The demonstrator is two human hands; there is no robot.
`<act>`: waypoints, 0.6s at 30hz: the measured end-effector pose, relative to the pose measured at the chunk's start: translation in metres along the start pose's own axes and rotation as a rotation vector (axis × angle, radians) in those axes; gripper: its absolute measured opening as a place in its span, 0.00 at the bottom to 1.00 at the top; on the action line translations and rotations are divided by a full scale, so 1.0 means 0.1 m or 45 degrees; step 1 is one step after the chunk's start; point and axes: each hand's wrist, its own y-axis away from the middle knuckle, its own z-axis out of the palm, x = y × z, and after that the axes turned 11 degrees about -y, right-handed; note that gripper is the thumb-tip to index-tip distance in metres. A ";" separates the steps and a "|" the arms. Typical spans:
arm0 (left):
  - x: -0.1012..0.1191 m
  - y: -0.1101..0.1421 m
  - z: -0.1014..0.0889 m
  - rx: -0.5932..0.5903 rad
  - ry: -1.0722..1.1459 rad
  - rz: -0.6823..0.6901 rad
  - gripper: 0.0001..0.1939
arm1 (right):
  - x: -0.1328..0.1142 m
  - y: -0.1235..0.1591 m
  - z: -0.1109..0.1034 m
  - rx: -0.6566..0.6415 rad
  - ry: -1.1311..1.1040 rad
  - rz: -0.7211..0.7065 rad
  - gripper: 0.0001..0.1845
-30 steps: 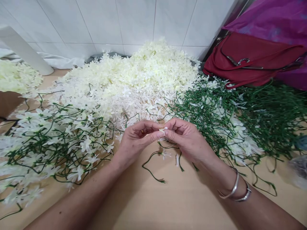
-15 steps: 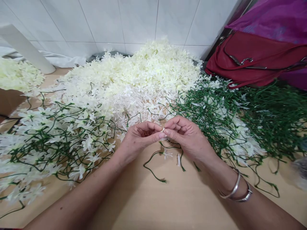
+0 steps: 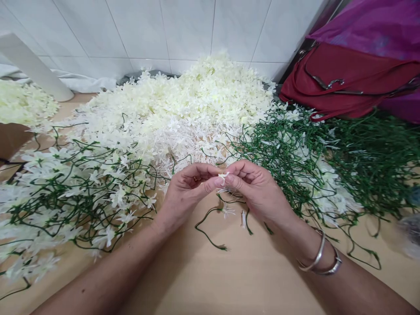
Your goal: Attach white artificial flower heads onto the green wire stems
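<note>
My left hand (image 3: pixel 193 183) and my right hand (image 3: pixel 251 181) meet above the table, fingertips almost touching. Between them they pinch a small cream artificial flower petal piece (image 3: pixel 223 176); fingers cover part of it. Just below, a green artificial stem (image 3: pixel 205 223) with a white stamen tuft (image 3: pixel 226 211) at its top lies on the table. Another short stem (image 3: pixel 249 224) and a white stamen bundle (image 3: pixel 243 219) rest beside it, under my right hand. Behind the hands spreads a heap of loose white stamens (image 3: pixel 177 142).
A tall pile of cream petals (image 3: pixel 210 92) stands against the tiled wall (image 3: pixel 190 28). Stemmed white flowers (image 3: pixel 82 192) lie left; green stems (image 3: pixel 278 148) lie right. A red handbag (image 3: pixel 344 83) sits back right, a white roll (image 3: pixel 39 65) back left. The table (image 3: pixel 210 280) is tan.
The petal piece between my fingertips shows more, with its edges spread. My fingers have shifted slightly around it. The view has drifted a little; the piles look the same.
</note>
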 end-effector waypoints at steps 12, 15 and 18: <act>-0.08 -0.05 -0.03 0.064 0.160 -0.201 0.09 | 0.01 0.03 0.05 0.087 0.185 -0.129 0.13; -0.11 -0.05 -0.04 0.040 0.233 -0.259 0.10 | 0.01 0.06 0.06 0.126 0.475 -0.358 0.07; -0.10 -0.05 -0.05 0.000 0.240 -0.253 0.09 | 0.01 0.09 0.07 0.178 0.647 -0.527 0.03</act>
